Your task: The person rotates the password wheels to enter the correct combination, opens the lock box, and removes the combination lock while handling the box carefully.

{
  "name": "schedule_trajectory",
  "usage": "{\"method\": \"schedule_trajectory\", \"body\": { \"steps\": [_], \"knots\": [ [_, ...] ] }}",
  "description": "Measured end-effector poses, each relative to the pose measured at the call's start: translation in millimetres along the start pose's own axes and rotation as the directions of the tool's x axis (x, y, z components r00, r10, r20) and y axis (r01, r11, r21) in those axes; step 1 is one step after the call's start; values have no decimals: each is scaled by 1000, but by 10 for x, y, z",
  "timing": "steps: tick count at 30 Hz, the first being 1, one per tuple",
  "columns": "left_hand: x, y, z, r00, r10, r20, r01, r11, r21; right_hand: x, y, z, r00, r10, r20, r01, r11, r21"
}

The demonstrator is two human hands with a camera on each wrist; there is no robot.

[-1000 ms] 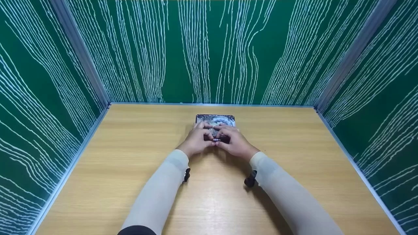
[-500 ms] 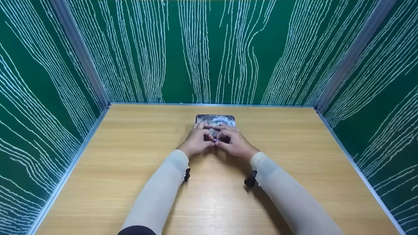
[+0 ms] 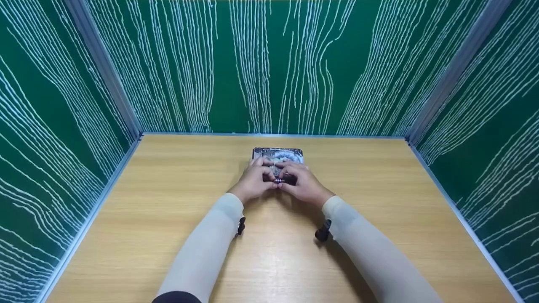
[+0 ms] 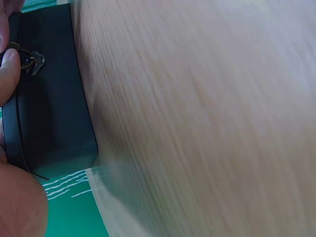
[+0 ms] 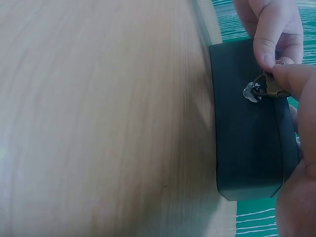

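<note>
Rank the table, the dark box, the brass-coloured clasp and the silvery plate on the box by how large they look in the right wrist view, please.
From largest to smallest:
1. table
2. dark box
3. brass-coloured clasp, partly hidden
4. silvery plate

Open table (image 3: 168,176) left and right of the box (image 3: 278,152); left hand (image 3: 254,179) and right hand (image 3: 302,180) crowd its near side; green wall (image 3: 219,84) beyond.

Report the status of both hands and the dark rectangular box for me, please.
Left hand, right hand: both pinching bronze-coloured metal lock. Dark rectangular box: lid down, resting on pale wooden table. No obstruction visible.
</note>
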State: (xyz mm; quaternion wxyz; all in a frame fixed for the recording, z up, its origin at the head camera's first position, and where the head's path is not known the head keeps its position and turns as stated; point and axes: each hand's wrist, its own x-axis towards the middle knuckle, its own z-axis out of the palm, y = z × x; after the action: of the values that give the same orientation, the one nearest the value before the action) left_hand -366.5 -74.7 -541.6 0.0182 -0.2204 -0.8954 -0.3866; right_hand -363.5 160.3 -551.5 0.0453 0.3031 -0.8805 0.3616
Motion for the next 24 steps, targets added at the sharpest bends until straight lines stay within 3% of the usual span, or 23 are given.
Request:
{"method": "schedule_trajectory", "body": {
  "steps": [16,24],
  "knots": [
    [-6,9,2,1000,26,-11,-26,999,21,5,-2,8,1000,-1,3,1,1000,-12],
    [1,11,6,1000,-2,-7,3,1000,12,4,-12,-4,1000,8,6,-8,1000,-6]
  ]
}}
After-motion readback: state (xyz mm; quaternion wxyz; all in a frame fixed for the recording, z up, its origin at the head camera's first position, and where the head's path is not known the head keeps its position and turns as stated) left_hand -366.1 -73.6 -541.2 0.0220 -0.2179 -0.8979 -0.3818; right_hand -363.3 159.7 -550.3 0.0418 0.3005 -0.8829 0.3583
